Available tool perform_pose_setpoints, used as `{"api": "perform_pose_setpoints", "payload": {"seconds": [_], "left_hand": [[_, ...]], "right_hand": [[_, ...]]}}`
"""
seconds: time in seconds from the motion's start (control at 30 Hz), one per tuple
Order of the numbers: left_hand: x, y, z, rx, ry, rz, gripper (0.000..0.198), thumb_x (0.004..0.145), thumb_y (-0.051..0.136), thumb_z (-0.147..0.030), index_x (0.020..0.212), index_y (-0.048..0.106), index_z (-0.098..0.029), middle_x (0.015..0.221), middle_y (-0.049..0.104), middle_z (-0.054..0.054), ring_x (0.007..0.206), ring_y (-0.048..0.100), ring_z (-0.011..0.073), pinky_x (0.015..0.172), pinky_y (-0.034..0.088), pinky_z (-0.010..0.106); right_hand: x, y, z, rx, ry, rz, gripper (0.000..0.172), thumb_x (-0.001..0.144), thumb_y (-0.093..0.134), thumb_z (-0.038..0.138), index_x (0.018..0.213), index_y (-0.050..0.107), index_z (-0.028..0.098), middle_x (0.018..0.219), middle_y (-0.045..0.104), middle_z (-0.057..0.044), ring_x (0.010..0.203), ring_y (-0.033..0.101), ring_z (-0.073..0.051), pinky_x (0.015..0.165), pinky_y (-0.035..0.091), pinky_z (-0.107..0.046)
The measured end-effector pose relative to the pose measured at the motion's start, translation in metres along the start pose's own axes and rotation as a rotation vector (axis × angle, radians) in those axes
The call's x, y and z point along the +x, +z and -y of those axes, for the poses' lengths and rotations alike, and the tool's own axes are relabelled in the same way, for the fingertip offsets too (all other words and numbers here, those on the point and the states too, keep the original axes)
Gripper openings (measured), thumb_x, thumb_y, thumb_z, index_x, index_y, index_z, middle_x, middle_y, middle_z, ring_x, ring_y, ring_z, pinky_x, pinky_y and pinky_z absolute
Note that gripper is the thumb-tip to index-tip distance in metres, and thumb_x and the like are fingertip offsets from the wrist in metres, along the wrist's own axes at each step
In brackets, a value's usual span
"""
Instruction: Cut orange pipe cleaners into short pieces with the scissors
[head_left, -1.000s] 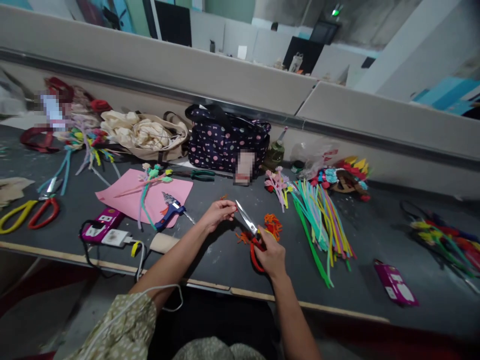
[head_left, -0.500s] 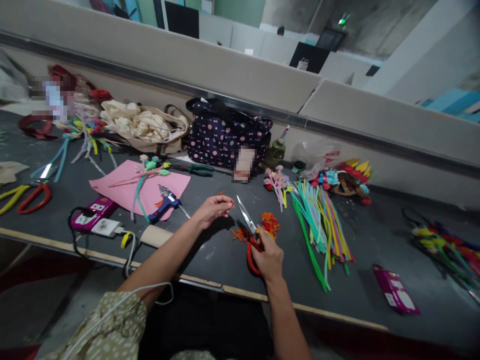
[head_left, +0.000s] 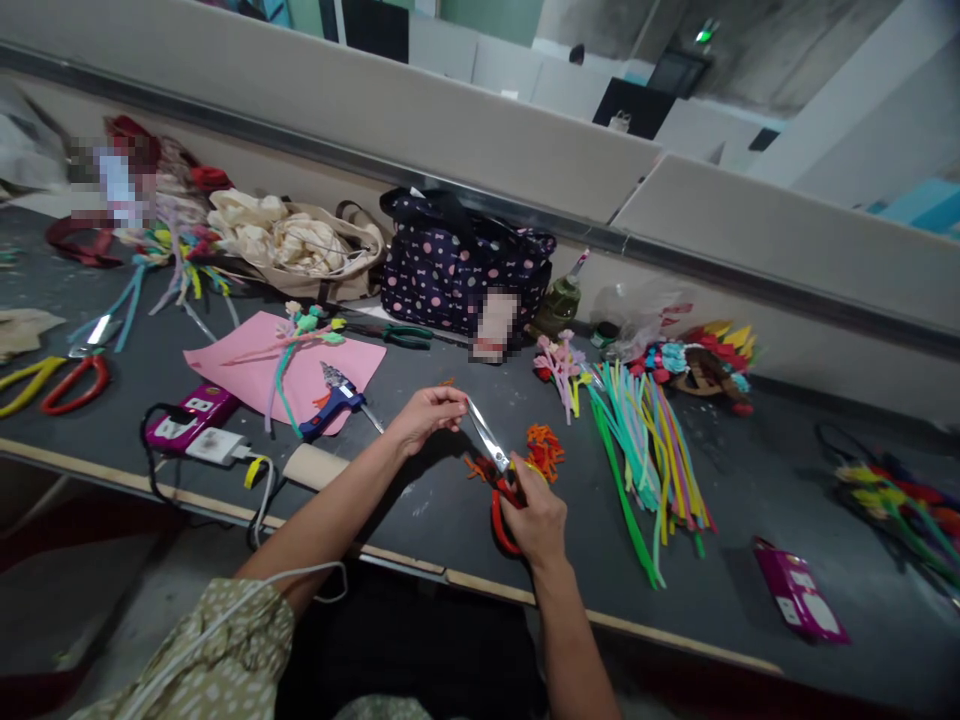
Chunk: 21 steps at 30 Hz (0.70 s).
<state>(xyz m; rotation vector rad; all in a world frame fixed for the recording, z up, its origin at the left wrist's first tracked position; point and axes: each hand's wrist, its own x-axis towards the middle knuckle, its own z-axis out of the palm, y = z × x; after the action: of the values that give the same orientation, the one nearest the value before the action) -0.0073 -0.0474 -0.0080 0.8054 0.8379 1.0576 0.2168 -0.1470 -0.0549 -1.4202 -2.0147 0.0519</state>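
the left hand (head_left: pixel 427 415), pinching an orange pipe-cleaner bit, has moved against the red-handled scissors (head_left: pixel 495 470) gripped by the right hand (head_left: pixel 536 515).

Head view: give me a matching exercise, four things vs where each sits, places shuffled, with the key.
Things
1. scissors
2. glue gun
3. spotted bag
4. purple box

Places
A. against the back partition, behind the pink sheet
B. in the right hand, blades pointing up toward the left hand
C. alone near the front edge of the table, far right
D. at the right edge of the pink sheet

Pairs: 1-B, 2-D, 3-A, 4-C
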Motion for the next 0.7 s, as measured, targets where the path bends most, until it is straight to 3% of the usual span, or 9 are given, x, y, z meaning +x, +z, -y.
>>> {"api": "perform_pose_setpoints", "payload": {"seconds": [0.7], "left_hand": [[-0.0033,0.0035,-0.0027,0.065,0.017,-0.098,0.036,0.053,0.082,-0.028,0.081,0.068,-0.011,0.063,0.062,0.001,0.053,0.055,0.0078,0.054,0.047,0.022]], "right_hand": [[-0.0002,0.002,-0.001,-0.045,-0.007,-0.008,0.045,0.086,0.052,0.025,0.13,0.05,0.014,0.089,0.066,-0.006,0.077,0.062,-0.014,0.075,0.05,-0.025]]}}
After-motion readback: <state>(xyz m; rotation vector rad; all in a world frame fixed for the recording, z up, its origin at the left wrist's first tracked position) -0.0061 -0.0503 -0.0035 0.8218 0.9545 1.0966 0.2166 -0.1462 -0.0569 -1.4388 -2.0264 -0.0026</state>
